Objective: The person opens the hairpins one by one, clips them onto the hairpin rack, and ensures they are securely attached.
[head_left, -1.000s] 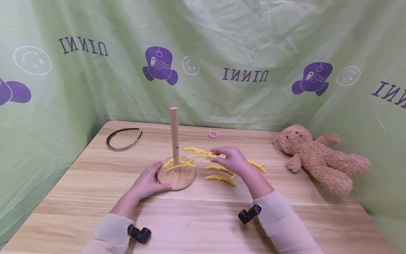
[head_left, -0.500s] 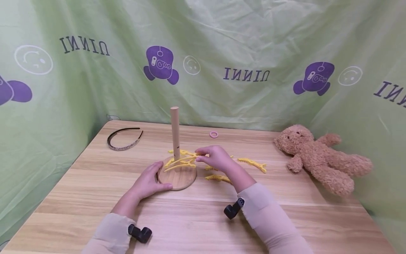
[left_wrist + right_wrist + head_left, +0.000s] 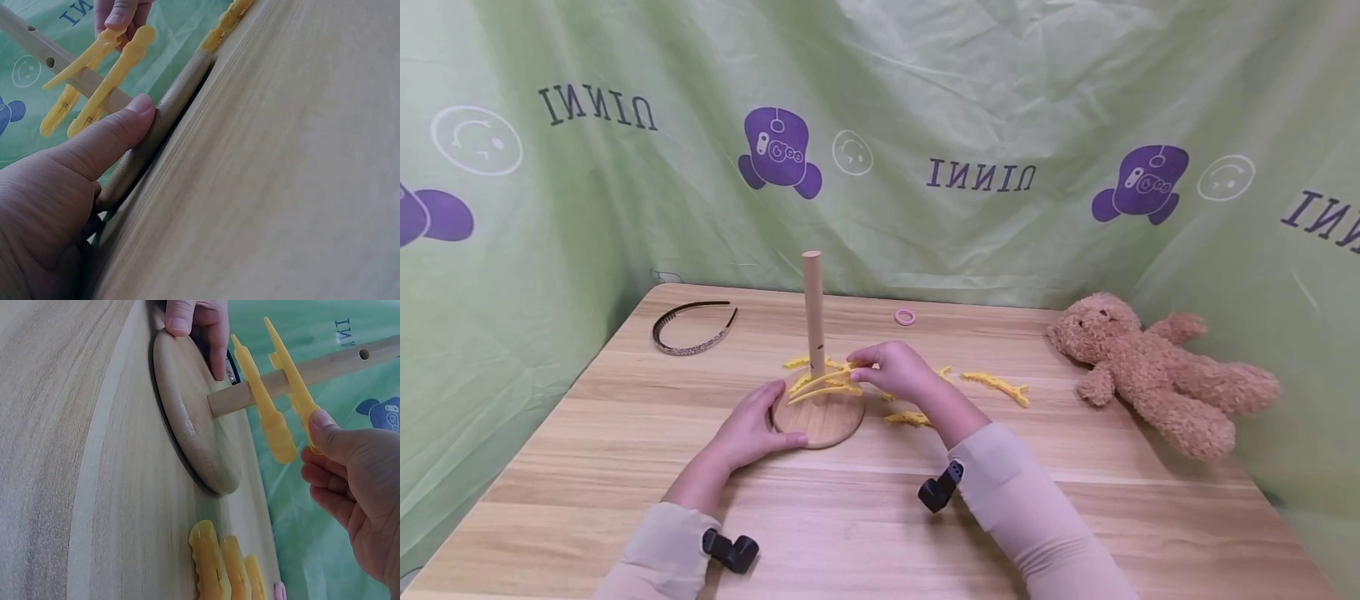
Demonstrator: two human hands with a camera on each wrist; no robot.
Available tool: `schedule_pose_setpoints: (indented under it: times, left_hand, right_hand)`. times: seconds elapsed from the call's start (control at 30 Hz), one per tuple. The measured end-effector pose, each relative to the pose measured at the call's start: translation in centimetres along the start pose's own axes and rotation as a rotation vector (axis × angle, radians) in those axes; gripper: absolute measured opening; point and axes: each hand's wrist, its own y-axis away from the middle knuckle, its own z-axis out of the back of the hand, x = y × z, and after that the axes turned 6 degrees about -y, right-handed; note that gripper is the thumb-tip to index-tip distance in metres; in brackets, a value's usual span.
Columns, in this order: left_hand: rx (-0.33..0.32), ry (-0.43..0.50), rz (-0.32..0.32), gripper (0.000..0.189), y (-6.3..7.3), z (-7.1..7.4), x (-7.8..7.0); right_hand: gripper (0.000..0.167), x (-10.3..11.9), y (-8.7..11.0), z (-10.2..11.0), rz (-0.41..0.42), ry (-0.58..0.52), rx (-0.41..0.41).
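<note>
A round wooden base point(image 3: 835, 429) carries an upright wooden post point(image 3: 814, 304). My left hand point(image 3: 760, 427) grips the base's left rim, thumb on the near edge. A yellow alligator hair clip point(image 3: 269, 422) sits across the lower post, with one leg on either side. Just above it, my right hand point(image 3: 897, 371) pinches a second yellow hair clip point(image 3: 295, 381) by its handle end. This held clip also straddles the post, its legs spread. To the right of the base lie several more yellow hair clips point(image 3: 209, 562), partly hidden by the right forearm in the head view.
Toward the back left lies a dark, sparkly headband point(image 3: 688, 348). A small pink ring point(image 3: 905, 317) rests near the table's back edge. A brown teddy bear point(image 3: 1150, 375) lies at the right. Green printed fabric point(image 3: 880, 233) hangs behind the wooden table point(image 3: 850, 533).
The right hand has moved left, bringing the pinched hair clip from beside the stand to the post, above the lower clip. The left hand keeps its grip on the base.
</note>
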Motion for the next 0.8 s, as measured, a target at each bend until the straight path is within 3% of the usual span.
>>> schedule_pose_setpoints:
  times: [0.8]
  left_hand:
    - [-0.014, 0.006, -0.014, 0.107, -0.06, -0.12, 0.2]
  right_hand:
    - [0.044, 0.05, 0.49, -0.01, -0.009, -0.003, 0.063]
